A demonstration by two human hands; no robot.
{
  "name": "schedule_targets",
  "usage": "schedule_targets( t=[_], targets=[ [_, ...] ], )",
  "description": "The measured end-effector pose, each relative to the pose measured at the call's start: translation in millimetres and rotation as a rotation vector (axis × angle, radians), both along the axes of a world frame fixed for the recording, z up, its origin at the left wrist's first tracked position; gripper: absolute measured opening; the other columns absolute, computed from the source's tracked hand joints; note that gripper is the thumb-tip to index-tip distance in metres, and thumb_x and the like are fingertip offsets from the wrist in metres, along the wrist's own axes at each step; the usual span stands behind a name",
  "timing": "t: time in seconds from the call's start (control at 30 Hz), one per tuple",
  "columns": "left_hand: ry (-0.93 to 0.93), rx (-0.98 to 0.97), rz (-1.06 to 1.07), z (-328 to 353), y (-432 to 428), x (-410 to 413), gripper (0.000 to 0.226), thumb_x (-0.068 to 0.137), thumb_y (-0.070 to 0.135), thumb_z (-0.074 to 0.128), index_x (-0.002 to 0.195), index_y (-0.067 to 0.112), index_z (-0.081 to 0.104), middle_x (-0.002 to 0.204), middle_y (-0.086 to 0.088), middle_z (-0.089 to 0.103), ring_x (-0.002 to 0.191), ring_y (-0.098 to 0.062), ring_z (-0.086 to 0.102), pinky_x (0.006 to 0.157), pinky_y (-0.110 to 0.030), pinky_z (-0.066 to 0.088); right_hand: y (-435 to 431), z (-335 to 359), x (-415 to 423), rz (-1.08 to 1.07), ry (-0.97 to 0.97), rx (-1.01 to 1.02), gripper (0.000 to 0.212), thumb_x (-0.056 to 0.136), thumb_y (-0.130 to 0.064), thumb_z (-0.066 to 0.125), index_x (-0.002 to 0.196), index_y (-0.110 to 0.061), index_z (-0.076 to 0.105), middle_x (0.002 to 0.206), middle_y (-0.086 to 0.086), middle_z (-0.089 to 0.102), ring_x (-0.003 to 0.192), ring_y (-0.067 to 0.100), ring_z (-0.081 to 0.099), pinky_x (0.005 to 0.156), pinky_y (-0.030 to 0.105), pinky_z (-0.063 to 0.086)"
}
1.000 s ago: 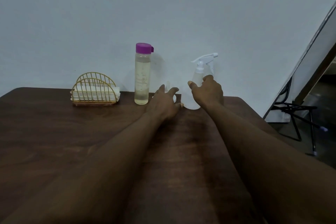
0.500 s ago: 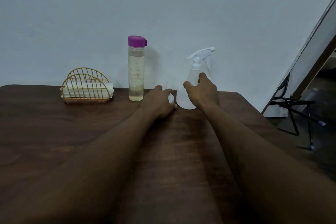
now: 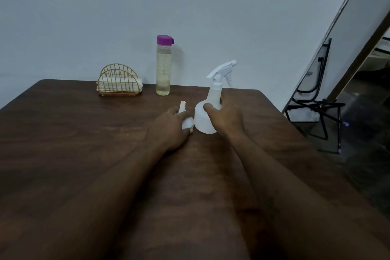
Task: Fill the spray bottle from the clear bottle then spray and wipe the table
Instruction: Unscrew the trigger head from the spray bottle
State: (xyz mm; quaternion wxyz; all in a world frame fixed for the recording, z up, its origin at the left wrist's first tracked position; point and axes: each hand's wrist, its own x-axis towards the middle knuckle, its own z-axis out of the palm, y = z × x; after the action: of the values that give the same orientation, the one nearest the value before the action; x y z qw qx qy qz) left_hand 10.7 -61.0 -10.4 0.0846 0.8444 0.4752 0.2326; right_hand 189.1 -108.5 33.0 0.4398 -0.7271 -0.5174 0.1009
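Your dark wooden table [image 3: 84, 137] fills most of the view, backed by a plain wall, with a folding chair [image 3: 316, 99] off its right edge. Against the wall sit a gold wire napkin holder [image 3: 119, 81] with white tissues and, just beside it, the clear bottle [image 3: 163, 65], upright, purple cap still on, holding pale yellowish liquid. Nearer you stands the spray bottle [image 3: 207, 112], upright, trigger head still screwed on, and it looks empty.

Your right hand [image 3: 226, 118] wraps the spray bottle's round body, fingers curled on it. Your left hand [image 3: 168, 127] closes around a small white funnel [image 3: 185, 118] just beside the bottle, spout pointing up.

You seem to be at the setting-up stage: nothing is filled yet. Next you likely need to unscrew the trigger head while steadying the body, seat the funnel in the neck, then uncap the clear bottle.

Your left fingertips are hidden under the palm, and the funnel's wide mouth is mostly covered, so its exact shape is hard to make out
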Motion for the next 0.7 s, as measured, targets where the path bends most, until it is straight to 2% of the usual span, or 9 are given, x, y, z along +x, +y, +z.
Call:
schedule_targets(
  t=[0.2,0.3,0.43,0.57,0.7],
  targets=[
    [0.014,0.02,-0.04,-3.9,-57.0,-31.2,0.052,0.091,0.059,0.059,0.141,0.045,0.053,0.149,0.002,0.051,0.124,-0.023,0.057,0.095,-0.038,0.051,-63.4,-11.0,-19.9,0.059,0.053,0.041,0.059,0.085,-0.048,0.063,0.14,-0.027,0.057,0.109,-0.012,0.064,0.097,0.012,0.062,0.08,0.033,0.05],
    [0.04,0.096,-0.053,-6.4,-79.4,-44.4,0.051,0.089,0.061,0.055,0.138,0.046,0.055,0.141,0.004,0.056,0.114,-0.021,0.062,0.084,-0.035,0.05,-85.5,-16.3,-28.4,0.078,0.112,0.053,0.056,0.079,-0.051,0.059,0.128,-0.026,0.061,0.109,-0.01,0.066,0.097,0.01,0.063,0.077,0.031,0.05],
    [0.006,0.118,-0.065,-5.7,-99.7,-57.5,0.052,0.086,0.07,0.047,0.131,0.046,0.057,0.127,0.007,0.06,0.103,-0.016,0.063,0.078,-0.033,0.053,-104.1,-24.7,-33.2,0.084,0.129,0.099,0.052,0.08,-0.049,0.058,0.125,-0.023,0.062,0.109,-0.007,0.068,0.098,0.013,0.065,0.082,0.034,0.055],
    [-0.051,0.072,-0.028,-5.7,-103.4,-62.9,0.044,0.09,0.065,0.056,0.127,0.042,0.059,0.126,0.009,0.058,0.103,-0.015,0.061,0.08,-0.034,0.053,-110.2,-34.9,-36.8,0.031,0.098,0.184,0.034,0.082,-0.051,0.061,0.109,-0.029,0.057,0.099,-0.011,0.066,0.091,0.011,0.064,0.077,0.035,0.054],
    [-0.099,0.024,-0.038,-4.2,-100.1,-62.8,0.039,0.091,0.057,0.062,0.127,0.041,0.061,0.127,0.011,0.058,0.107,-0.014,0.058,0.084,-0.034,0.051,-107.0,-40.0,-34.3,0.027,0.055,0.182,0.041,0.083,-0.058,0.064,0.111,-0.03,0.055,0.106,-0.008,0.066,0.095,0.015,0.065,0.079,0.036,0.057]
  ],
)
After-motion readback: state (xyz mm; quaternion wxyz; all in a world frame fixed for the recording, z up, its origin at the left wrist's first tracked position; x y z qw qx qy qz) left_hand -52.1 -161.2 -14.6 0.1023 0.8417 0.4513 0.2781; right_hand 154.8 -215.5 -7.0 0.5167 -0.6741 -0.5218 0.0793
